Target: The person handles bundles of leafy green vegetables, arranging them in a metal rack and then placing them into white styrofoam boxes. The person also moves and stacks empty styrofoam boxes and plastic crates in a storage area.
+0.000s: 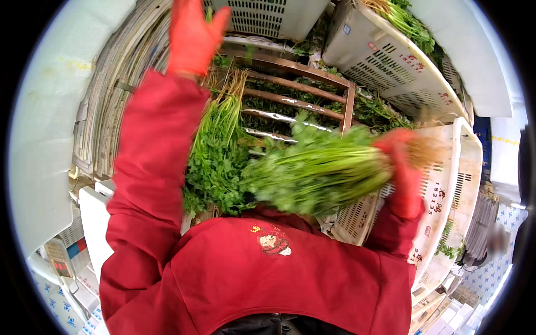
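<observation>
My right hand (402, 167), in a red glove, grips a thick bunch of leafy coriander-like greens (318, 171) close to its brown roots. The bunch lies sideways in front of my chest, its leaves pointing left and blurred by motion. My left hand (194, 39), also gloved in red, reaches to the top edge with its thumb spread; the fingertips are cut off by the frame. Below that hand, more of the same greens (220, 146) rest with roots away from me, on the left part of a brown slatted rack (295, 86).
Perforated plastic crates stand at the back (257, 16), the back right (389, 63) and the right (439, 188). Stacked newspapers (125, 83) line the left side beside white foam (46, 125). Loose greens (268, 98) lie beneath the slats. A scale-like device (60, 261) sits lower left.
</observation>
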Demonstrator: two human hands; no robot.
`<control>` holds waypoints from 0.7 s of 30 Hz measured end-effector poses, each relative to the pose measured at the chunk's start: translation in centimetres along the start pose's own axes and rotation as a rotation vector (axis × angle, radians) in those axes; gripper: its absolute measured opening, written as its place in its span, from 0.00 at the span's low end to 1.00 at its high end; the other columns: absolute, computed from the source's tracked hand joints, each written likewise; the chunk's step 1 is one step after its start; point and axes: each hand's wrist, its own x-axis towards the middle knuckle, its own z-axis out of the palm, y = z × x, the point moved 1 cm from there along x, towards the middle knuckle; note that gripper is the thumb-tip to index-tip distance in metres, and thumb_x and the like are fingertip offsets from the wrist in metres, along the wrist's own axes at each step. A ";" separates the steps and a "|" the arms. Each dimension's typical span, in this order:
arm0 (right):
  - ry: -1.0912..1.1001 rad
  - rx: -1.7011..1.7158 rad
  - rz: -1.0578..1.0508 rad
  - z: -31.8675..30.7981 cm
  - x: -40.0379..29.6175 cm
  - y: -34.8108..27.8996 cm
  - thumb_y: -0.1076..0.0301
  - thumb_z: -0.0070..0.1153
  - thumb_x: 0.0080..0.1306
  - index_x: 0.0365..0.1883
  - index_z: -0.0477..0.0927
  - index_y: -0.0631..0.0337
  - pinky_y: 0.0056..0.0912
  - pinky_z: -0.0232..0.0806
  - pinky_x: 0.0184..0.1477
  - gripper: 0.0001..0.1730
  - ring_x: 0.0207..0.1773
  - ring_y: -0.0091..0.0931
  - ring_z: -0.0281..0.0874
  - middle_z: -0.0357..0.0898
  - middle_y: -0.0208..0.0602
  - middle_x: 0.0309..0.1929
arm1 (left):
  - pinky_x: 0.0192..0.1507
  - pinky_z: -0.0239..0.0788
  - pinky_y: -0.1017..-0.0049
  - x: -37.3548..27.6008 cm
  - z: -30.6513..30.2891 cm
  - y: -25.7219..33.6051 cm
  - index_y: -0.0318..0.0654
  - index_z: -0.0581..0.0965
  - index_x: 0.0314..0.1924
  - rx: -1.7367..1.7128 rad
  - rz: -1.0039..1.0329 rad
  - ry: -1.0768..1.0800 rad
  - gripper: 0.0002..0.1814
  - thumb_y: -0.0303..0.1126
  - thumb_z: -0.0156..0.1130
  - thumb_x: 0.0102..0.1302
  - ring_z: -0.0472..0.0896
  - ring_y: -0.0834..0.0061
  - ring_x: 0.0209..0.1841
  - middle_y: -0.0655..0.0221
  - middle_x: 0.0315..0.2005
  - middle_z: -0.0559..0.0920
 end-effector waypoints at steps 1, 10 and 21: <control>0.027 -0.100 -0.172 -1.9 0.6 -2.1 0.68 0.56 0.71 0.31 0.80 0.60 0.31 0.72 0.44 0.09 0.39 0.25 0.80 0.83 0.37 0.33 | 0.59 0.69 0.61 -1.9 0.9 0.2 0.33 0.75 0.58 -0.284 -0.003 -0.067 0.22 0.37 0.65 0.68 0.77 0.60 0.58 0.57 0.59 0.78; 0.282 -0.640 -0.281 -8.9 5.6 -11.3 0.62 0.61 0.72 0.43 0.85 0.63 0.23 0.72 0.34 0.12 0.32 0.21 0.82 0.87 0.36 0.36 | 0.67 0.66 0.59 -29.1 0.1 1.6 0.40 0.74 0.64 -0.523 -0.181 -0.836 0.26 0.31 0.64 0.65 0.73 0.49 0.64 0.52 0.62 0.76; -0.581 -0.253 0.320 5.1 7.9 -0.5 0.51 0.61 0.68 0.42 0.84 0.60 0.29 0.69 0.42 0.19 0.38 0.22 0.77 0.84 0.33 0.36 | 0.65 0.64 0.65 -18.7 -0.2 8.1 0.46 0.60 0.76 -1.382 -1.260 -1.286 0.41 0.67 0.32 0.77 0.77 0.67 0.61 0.63 0.67 0.73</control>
